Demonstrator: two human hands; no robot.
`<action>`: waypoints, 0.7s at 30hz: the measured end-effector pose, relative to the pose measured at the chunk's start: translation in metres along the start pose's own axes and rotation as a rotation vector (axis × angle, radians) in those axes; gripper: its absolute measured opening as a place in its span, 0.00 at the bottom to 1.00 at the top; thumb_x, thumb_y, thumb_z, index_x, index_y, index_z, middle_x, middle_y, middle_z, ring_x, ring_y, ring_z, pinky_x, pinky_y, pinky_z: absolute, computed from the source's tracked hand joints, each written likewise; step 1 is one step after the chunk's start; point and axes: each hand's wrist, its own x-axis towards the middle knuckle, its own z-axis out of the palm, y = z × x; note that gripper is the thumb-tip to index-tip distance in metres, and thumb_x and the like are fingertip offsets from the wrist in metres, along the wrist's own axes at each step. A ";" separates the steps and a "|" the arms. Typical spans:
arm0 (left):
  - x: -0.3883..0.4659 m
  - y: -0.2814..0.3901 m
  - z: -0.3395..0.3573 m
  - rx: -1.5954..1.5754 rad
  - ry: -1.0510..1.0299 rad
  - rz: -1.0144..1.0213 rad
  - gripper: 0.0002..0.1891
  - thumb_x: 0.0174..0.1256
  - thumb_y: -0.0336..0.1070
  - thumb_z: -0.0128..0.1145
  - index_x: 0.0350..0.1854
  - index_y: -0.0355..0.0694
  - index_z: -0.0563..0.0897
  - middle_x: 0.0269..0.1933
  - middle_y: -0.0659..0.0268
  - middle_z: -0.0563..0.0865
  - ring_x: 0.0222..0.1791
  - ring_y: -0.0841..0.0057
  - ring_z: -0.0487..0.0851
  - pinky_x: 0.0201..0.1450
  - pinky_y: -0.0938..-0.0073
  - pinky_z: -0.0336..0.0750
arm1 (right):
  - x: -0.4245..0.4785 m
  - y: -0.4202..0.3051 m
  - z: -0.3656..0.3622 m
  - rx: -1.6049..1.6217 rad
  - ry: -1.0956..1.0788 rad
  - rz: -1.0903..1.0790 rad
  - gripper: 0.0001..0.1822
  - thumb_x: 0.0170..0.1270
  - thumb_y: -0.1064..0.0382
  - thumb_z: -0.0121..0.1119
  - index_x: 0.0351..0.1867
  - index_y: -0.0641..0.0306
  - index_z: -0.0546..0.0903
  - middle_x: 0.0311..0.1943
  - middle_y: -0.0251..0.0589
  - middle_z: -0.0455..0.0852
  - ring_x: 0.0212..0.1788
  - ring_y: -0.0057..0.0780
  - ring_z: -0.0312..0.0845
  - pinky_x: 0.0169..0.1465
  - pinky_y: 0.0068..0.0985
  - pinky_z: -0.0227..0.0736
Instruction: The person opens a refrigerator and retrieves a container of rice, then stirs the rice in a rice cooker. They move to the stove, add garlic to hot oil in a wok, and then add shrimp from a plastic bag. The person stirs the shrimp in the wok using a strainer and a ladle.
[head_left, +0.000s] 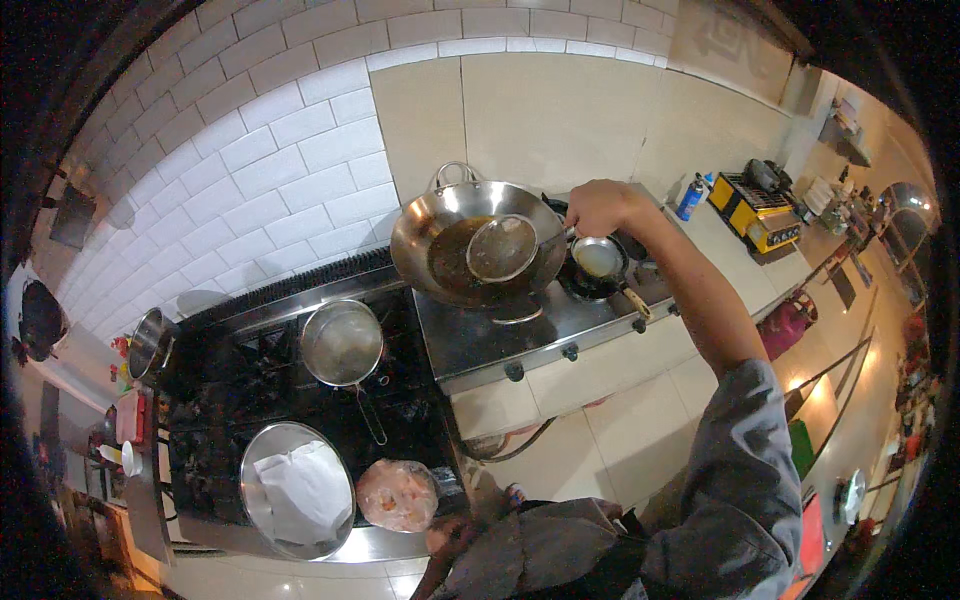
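Observation:
My right hand grips the handle of a round mesh strainer at the back of the stove. The strainer is over a large steel wok with brownish liquid inside; whether its mesh touches the liquid is unclear. My left hand is low by the front stove edge, dim and partly shaded. It is nearest to a clear plastic bag of pale pink food, perhaps raw meat. Left of the bag stands a steel bowl lined with white paper.
A second strainer rests on the black burner range. Beside the wok, a metal bowl sits in a skillet with a pale handle. A blue spray can and a yellow grill stand on the right counter.

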 end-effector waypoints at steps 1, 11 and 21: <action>0.001 0.001 -0.001 -0.001 0.007 -0.001 0.13 0.62 0.45 0.57 0.35 0.39 0.80 0.28 0.64 0.84 0.29 0.75 0.82 0.32 0.74 0.75 | 0.003 0.006 0.006 0.048 0.029 0.056 0.14 0.43 0.58 0.57 0.32 0.62 0.85 0.31 0.50 0.85 0.34 0.46 0.82 0.35 0.38 0.73; -0.003 0.004 -0.003 -0.011 0.054 -0.008 0.12 0.62 0.45 0.58 0.33 0.40 0.80 0.27 0.65 0.84 0.28 0.76 0.81 0.32 0.75 0.74 | 0.028 0.001 0.016 0.191 -0.155 0.063 0.17 0.42 0.55 0.61 0.32 0.64 0.85 0.29 0.50 0.86 0.27 0.42 0.79 0.34 0.36 0.72; -0.002 0.008 -0.002 -0.021 0.072 0.002 0.12 0.61 0.45 0.59 0.32 0.41 0.81 0.27 0.66 0.84 0.28 0.76 0.81 0.31 0.75 0.74 | -0.003 0.026 -0.008 -0.085 0.041 0.099 0.18 0.47 0.55 0.63 0.41 0.58 0.85 0.38 0.45 0.86 0.45 0.45 0.80 0.49 0.38 0.74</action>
